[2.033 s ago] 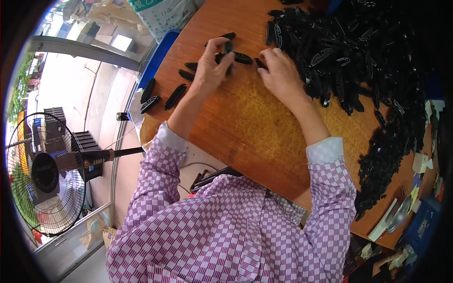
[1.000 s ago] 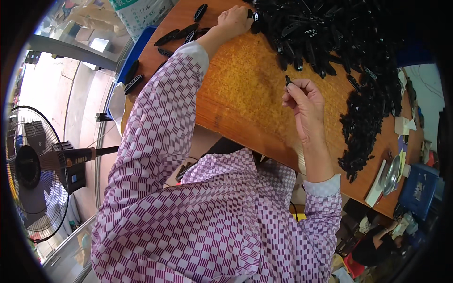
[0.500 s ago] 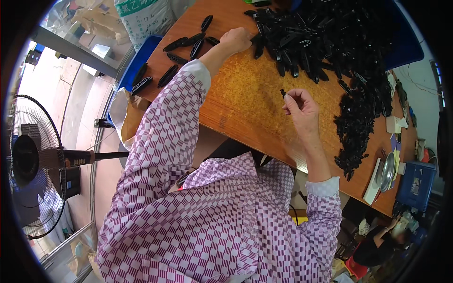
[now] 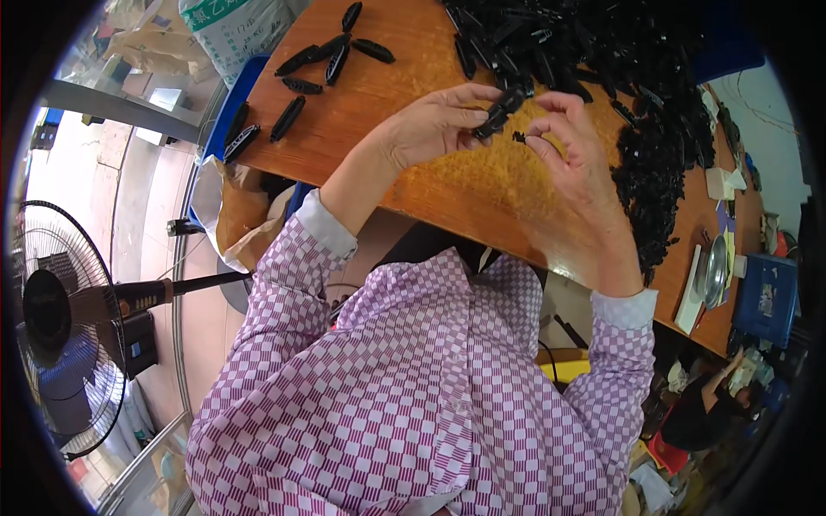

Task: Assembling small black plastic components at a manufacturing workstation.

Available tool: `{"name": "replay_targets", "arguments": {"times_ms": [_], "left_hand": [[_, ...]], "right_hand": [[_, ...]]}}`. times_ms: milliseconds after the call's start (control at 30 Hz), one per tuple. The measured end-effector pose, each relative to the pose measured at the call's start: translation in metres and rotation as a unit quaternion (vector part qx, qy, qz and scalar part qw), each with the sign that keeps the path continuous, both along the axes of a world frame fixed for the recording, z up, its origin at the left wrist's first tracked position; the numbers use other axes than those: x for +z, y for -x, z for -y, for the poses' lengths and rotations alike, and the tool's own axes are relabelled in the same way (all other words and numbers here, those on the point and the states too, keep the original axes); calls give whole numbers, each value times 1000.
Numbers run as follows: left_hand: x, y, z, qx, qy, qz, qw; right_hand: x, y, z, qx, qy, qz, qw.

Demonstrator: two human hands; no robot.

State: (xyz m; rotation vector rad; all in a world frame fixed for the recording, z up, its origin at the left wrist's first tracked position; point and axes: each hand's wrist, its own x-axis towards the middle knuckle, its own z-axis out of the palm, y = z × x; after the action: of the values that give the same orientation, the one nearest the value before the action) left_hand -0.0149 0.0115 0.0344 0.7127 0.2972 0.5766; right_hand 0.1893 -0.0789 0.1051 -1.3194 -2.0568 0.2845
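Over the middle of the wooden table [image 4: 413, 185], my left hand [image 4: 439, 125] grips a long black plastic piece [image 4: 501, 114], tilted up to the right. Close beside it, my right hand [image 4: 572, 150] pinches a small black part [image 4: 519, 137] between thumb and fingertip, apart from the long piece. A big heap of long black pieces [image 4: 568, 43] covers the table's far side. At the right lies a pile of smaller black parts [image 4: 658, 172]. Several more long pieces [image 4: 337, 62] are scattered at the far left.
A blue bin [image 4: 249, 82] with a paper bag [image 4: 232, 206] stands at the table's left edge, near a standing fan [image 4: 60, 318]. On the right are a round metal dish [image 4: 712, 267] and a blue box [image 4: 764, 297]. Another person [image 4: 701, 413] sits at the lower right.
My left hand has come back from the heap toward my right hand, bringing a long black piece. My right hand has risen slightly, still pinching its small part. One more piece lies at the left.
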Motion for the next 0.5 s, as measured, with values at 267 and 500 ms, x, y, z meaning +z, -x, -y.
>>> {"name": "replay_targets", "arguments": {"times_ms": [267,500], "left_hand": [[9,-10,27,-44,-95,-69,992],[15,-20,45,-81,-214,-164,960]], "right_hand": [[19,3,15,36,11,98,994],[1,-8,28,69,113,52,990]]}}
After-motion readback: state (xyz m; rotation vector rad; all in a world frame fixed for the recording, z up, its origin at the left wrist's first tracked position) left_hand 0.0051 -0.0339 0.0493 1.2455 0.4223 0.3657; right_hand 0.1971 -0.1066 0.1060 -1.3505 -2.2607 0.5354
